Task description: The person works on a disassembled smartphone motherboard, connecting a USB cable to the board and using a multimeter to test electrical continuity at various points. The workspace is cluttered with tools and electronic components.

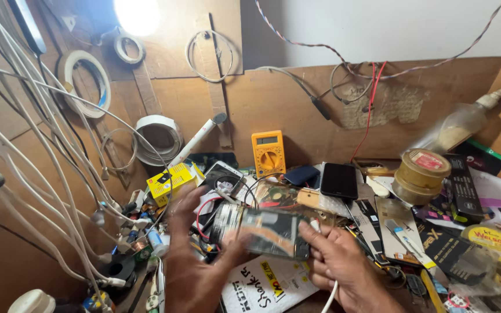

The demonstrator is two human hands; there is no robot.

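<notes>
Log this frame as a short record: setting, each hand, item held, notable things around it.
setting: cluttered wooden workbench with white cables hanging at the left
left hand: grips the left end of the opened phone
right hand: holds the phone's right end; a white cable runs under it
item held: opened phone, back off, internals showing, motion-blurred
behind: yellow multimeter, black phone lying flat, yellow box
right side: tape roll, glass bottle leaning on the wall
wall: tape rolls, red wires
</notes>
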